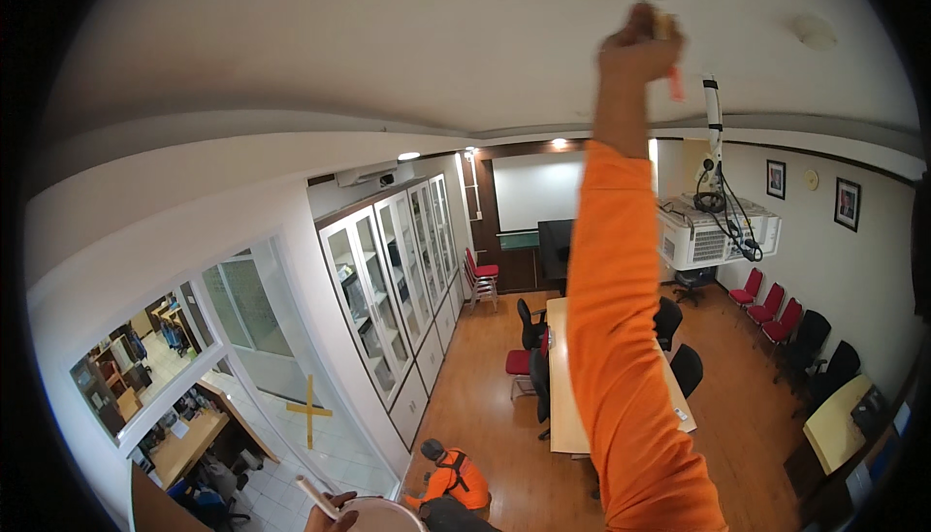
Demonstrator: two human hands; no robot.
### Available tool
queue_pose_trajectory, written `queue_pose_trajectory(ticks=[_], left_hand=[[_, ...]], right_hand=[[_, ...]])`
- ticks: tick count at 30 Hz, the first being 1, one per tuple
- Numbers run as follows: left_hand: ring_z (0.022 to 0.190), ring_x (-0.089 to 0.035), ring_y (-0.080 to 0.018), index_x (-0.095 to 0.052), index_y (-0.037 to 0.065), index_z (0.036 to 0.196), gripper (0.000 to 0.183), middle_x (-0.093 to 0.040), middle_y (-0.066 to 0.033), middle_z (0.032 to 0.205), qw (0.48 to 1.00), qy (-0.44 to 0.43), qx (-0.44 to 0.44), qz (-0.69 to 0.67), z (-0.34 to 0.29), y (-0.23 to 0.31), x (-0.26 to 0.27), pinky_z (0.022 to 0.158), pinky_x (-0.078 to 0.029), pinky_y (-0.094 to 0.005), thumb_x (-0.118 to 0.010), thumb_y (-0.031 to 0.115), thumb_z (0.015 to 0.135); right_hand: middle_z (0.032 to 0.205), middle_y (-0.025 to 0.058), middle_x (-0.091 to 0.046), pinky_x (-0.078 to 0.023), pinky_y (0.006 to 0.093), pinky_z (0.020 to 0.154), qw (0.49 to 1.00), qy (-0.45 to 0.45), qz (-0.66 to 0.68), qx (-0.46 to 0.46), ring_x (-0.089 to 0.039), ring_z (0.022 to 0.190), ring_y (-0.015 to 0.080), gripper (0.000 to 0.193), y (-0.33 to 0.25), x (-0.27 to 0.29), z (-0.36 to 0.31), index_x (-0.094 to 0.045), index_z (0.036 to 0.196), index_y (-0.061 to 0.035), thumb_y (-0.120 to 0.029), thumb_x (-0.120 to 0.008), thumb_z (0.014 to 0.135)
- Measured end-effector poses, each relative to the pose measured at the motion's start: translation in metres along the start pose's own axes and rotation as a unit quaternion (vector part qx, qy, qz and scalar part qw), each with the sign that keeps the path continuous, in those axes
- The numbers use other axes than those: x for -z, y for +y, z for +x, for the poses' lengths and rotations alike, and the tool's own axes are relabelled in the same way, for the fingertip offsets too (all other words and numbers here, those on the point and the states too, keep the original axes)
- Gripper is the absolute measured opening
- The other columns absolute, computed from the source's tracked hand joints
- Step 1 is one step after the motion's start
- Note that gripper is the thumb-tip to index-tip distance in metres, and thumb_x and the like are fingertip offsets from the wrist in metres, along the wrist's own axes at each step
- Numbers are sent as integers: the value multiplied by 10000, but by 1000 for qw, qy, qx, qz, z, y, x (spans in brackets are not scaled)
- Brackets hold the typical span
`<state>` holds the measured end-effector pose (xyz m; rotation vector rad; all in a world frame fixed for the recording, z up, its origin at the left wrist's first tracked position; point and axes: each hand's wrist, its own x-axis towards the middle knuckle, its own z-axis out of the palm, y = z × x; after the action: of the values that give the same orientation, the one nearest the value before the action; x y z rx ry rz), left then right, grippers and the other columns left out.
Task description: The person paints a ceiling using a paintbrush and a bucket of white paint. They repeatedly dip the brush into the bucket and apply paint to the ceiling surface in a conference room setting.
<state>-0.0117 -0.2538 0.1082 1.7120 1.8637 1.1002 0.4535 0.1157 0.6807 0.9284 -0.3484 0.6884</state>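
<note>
My right hand is stretched up close to the ceiling, its fingers closed on a small yellowish thing. An orange-red end sticks out below the fist. Blur hides its exact kind, and I cannot tell whether it touches the ceiling. At the lower edge, my left hand is closed around a pale stick. Beside it is the rim of a round, pale container, mostly cut off by the frame. Whether the left hand also holds this container cannot be made out.
A white projector hangs from a ceiling pole right of my arm. Below stands a long wooden table with chairs around it. A person in orange crouches on the floor. Glass-door cabinets line the left wall.
</note>
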Motion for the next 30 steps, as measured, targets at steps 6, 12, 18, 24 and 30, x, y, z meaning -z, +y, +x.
queue_pose_trajectory(ticks=[6,12,18,24,30], left_hand=[[936,-604,-388,-646,21,1271,532,-632,-248,939,997,58,-18,46,35,18,-21,880,-478,-451,-697,325,838],[989,-561,-399,-635,10,1284,575,-628,-254,1089,991,120,-26,50,65,20,-75,965,-418,-486,-668,395,859],[1063,-548,-413,-589,77,1344,509,-616,-232,1088,992,94,-64,44,67,-19,-117,923,-448,-497,-612,278,877],[1085,-608,-394,-564,110,1381,510,-577,-193,1220,997,13,-33,68,80,-17,-124,956,-503,-452,-613,235,889],[1059,-611,-381,-575,177,1376,506,-570,-164,1206,993,-71,-19,97,99,-9,-130,935,-510,-453,-632,237,876]], right_hand=[[967,105,-589,-587,309,787,964,115,79,-225,-627,837,226,262,75,51,-104,-537,1073,-41,-224,-618,903],[977,136,-655,-565,298,776,920,-63,-113,-369,-665,869,242,264,-62,98,-195,-623,1101,5,-195,-634,929],[1132,131,-632,-571,305,629,701,-106,-346,-614,-670,836,228,360,-242,162,-357,-525,1271,-10,-136,-623,949],[971,76,-710,-554,274,747,421,-263,-478,-724,-675,835,136,222,-323,197,-458,-665,1080,33,-100,-714,909],[965,142,-730,-557,335,749,355,-459,-432,-690,-702,826,294,150,-331,212,-540,-763,983,-80,-86,-737,834]])
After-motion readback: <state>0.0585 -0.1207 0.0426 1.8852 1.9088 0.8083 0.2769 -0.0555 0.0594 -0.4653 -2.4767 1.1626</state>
